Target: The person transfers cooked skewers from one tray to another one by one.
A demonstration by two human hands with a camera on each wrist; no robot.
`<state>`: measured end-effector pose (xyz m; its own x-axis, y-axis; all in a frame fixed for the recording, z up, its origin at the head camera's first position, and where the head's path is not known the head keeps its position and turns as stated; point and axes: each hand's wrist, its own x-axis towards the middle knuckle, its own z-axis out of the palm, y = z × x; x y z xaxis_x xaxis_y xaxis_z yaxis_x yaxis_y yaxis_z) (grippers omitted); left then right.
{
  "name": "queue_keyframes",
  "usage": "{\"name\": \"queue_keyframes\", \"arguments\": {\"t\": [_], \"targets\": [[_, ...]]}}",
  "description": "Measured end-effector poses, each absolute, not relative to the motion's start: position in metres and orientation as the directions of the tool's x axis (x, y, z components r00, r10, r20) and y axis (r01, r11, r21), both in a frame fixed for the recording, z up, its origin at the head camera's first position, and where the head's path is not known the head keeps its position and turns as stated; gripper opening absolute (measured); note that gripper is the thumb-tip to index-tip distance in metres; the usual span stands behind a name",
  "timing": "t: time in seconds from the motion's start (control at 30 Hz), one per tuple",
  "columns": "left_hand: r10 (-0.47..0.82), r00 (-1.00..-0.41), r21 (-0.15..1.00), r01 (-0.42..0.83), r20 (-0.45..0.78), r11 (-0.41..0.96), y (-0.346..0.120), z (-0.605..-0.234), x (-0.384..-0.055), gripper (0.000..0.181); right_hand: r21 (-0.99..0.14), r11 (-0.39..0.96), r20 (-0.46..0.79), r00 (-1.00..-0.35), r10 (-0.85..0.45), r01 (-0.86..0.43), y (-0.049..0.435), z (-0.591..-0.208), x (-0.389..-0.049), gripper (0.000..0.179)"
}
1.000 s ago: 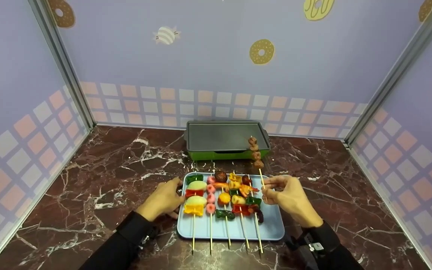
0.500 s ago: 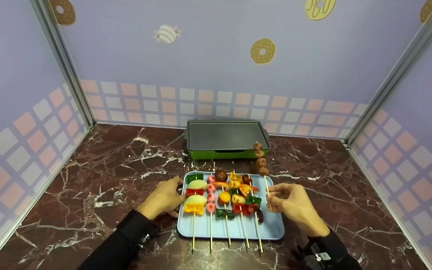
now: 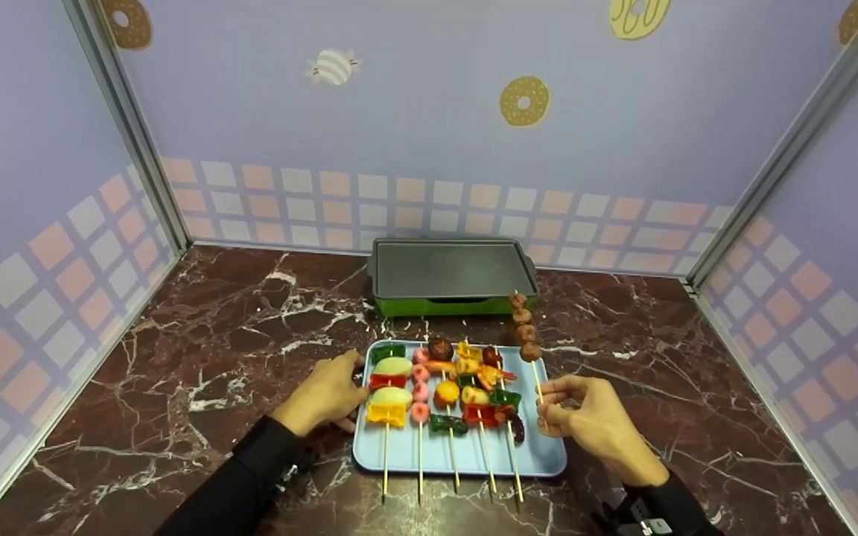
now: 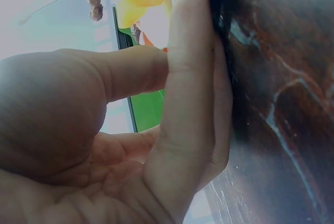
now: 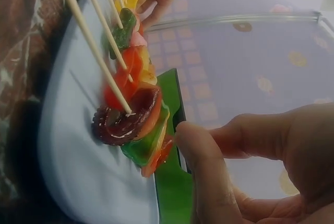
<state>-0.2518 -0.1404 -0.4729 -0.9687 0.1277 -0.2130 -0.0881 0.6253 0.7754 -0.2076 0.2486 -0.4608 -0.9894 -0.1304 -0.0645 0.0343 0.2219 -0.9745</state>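
Note:
My right hand (image 3: 585, 417) pinches the bare stick of a meatball skewer (image 3: 524, 327) between thumb and fingers, over the right side of a light blue tray (image 3: 541, 454). The meatballs point away, toward the grill. In the right wrist view the pinched stick is hard to make out. My left hand (image 3: 327, 394) grips the tray's left edge; the left wrist view shows its fingers (image 4: 190, 72) against the rim. Several skewers lie side by side on the tray: a pepper skewer (image 3: 388, 413) at left, a pink one (image 3: 420, 412), and mixed ones with an octopus piece (image 5: 128, 122) at right.
Behind the tray stands a green grill (image 3: 451, 306) with a flat dark plate (image 3: 447, 269). The sticks overhang the tray's near edge. The dark marbled tabletop (image 3: 265, 335) ends at patterned walls (image 3: 429, 134) on three sides.
My right hand has moved right and nearer to me with the meatball skewer, drawing its tip back from above the grill plate. My left hand stays at the tray's edge.

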Motion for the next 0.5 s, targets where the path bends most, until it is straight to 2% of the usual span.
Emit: {"name": "queue_keyframes", "arguments": {"t": [0.5], "targets": [[0.143,-0.968,0.789,-0.077,-0.205,0.610,-0.142,-0.476,-0.253,0.049,-0.967,0.250,-0.101,-0.979,-0.179,0.054,0.255,-0.470,-0.193,0.035]]}}
